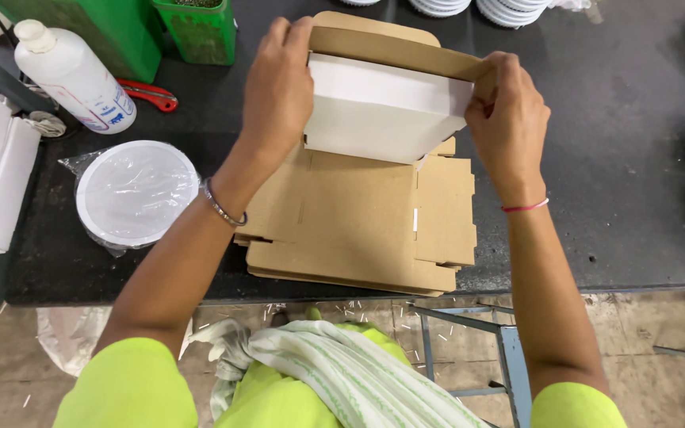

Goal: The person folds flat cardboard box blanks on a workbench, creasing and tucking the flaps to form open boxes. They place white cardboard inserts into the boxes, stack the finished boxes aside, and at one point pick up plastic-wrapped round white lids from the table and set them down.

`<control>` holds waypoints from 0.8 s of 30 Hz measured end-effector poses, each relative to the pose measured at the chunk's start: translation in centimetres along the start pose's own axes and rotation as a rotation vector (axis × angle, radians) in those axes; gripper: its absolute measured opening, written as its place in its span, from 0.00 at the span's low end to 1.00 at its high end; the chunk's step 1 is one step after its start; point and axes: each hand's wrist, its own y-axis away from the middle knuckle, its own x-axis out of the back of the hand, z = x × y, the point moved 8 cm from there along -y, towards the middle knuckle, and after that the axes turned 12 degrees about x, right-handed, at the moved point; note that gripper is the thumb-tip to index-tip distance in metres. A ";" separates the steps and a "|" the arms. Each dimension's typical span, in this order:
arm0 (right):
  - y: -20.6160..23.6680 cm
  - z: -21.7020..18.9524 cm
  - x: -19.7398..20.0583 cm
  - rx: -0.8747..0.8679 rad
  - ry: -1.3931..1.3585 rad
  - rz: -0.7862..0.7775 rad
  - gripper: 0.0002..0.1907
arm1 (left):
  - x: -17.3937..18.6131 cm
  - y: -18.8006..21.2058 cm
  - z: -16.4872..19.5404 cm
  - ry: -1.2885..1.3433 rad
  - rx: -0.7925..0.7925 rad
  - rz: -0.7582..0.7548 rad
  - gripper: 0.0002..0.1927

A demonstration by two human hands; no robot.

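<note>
Dark table [620,158] runs off every edge. On it a stack of flat cardboard sheets [358,230], its far part hidden behind the half-folded box [386,103] held above. Left hand [279,87] and right hand [507,119] grasp the box's sides, fingertips hidden behind the flaps. Wrapped white disc [132,192] at left; red scissors [148,93] partly hidden by a white bottle [73,75].

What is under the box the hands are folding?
Under the half-folded box, held by the left hand and right hand, lies a stack of flat cardboard sheets. The dark table beneath is covered there.
</note>
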 end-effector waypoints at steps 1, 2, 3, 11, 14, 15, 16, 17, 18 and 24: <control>-0.1 0.0 0.1 0.007 0.016 0.008 0.23 | 0.0 0.0 0.1 0.004 0.005 0.004 0.28; -0.1 0.3 0.0 -0.030 -0.039 -0.004 0.22 | -0.2 -0.1 -0.2 0.055 0.044 -0.036 0.27; 0.0 0.7 0.1 -0.068 -0.094 -0.015 0.22 | -0.3 -0.3 -0.6 0.105 0.083 -0.076 0.25; 1.5 1.0 0.3 -0.051 -0.239 -0.001 0.20 | 2.1 -1.3 -1.2 0.343 -0.039 -0.137 0.16; 2.8 0.7 -0.2 0.018 -0.153 0.081 0.17 | 2.2 -0.1 -1.4 0.382 -0.009 -0.131 0.12; 3.4 0.4 -0.6 0.047 -0.069 0.092 0.16 | 2.2 0.5 -1.5 0.417 0.002 -0.118 0.11; 4.0 0.1 -1.0 0.078 0.012 0.104 0.14 | 2.2 1.1 -1.6 0.449 0.012 -0.104 0.10; 4.7 0.0 -1.6 0.066 -0.019 0.098 0.15 | 2.3 1.6 -1.6 0.375 -0.027 -0.082 0.09; 5.5 -0.1 -2.2 0.052 -0.049 0.093 0.16 | 2.4 2.1 -1.5 0.302 -0.068 -0.062 0.08; 5.8 1.0 -2.6 0.022 -0.094 0.032 0.15 | 1.9 2.1 -1.5 0.106 -0.176 -0.019 0.06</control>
